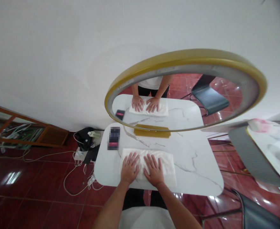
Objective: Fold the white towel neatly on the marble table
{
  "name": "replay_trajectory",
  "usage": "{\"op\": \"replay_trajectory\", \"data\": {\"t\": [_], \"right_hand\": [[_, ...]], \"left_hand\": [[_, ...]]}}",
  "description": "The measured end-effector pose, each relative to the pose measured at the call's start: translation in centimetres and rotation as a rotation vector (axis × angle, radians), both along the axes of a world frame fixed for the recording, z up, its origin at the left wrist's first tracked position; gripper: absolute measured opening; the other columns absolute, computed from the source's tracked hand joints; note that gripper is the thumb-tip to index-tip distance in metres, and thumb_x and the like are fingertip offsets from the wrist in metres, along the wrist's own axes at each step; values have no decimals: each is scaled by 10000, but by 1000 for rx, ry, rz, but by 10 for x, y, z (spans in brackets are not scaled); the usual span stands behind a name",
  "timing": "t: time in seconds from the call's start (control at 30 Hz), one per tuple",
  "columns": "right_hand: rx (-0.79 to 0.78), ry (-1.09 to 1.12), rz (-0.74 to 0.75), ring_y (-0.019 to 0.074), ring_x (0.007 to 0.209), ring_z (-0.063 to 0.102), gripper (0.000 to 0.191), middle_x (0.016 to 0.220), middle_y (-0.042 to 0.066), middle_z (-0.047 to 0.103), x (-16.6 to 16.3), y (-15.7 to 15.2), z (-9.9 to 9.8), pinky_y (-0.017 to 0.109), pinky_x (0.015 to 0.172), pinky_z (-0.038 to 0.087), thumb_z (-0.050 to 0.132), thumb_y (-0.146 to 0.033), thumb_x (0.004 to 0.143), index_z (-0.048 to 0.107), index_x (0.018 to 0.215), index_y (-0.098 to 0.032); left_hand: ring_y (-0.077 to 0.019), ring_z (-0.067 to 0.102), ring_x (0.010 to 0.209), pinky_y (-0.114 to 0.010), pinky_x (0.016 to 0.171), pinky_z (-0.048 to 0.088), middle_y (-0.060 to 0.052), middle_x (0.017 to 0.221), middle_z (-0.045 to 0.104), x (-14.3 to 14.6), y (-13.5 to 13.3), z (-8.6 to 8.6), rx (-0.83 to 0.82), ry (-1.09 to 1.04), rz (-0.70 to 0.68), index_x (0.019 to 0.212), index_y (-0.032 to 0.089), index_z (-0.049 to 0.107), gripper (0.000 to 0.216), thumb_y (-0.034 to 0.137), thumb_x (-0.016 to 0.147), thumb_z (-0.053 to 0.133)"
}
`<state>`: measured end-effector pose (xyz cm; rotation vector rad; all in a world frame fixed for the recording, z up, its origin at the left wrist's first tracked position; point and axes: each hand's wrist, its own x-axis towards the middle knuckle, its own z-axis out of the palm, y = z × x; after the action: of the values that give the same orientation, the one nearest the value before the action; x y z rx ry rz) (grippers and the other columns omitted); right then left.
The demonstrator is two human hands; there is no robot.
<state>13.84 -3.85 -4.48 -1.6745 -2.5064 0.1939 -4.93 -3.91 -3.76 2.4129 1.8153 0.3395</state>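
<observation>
A folded white towel (170,173) lies flat near the front edge of the white marbled table (192,152). My left hand (129,168) rests palm down on its left half, fingers stretched out and slightly apart. Beside it, my right hand (153,170) presses flat on the middle of the towel, its fingers spread too. A narrow gap of towel shows between the two thumbs. Neither hand grips anything. Left of the towel lies a dark, blurred-out phone-like object (113,138).
A gold-framed round mirror (187,54) stands at the table's back on a gold base (151,132), reflecting both hands. A black chair (259,206) is at lower right, another white table (273,146) at right. Cables and a power strip (80,155) lie on the left floor.
</observation>
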Motion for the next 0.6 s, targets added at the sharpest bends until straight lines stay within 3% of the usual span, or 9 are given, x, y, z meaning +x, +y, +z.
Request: {"op": "replay_trajectory", "data": {"t": [0.17, 0.6], "right_hand": [[19, -27, -21, 263, 1370, 158, 653, 1485, 22, 213, 23, 11, 0, 556, 1087, 43, 401, -331, 856, 126, 1444, -262], [27, -24, -57, 266, 1371, 155, 678, 1489, 10, 213, 33, 56, -2, 552, 1090, 45, 423, -333, 842, 119, 1445, -278]], "left_hand": [[-206, 243, 1356, -409, 1108, 181, 29, 1467, 297, 21, 17, 2, -15, -20, -36, 1402, 292, 298, 557, 292, 863, 435], [-208, 240, 1358, -416, 1111, 176, 19, 1463, 309, 35, 62, 4, -35, -45, -29, 1396, 293, 313, 552, 297, 859, 440]]}}
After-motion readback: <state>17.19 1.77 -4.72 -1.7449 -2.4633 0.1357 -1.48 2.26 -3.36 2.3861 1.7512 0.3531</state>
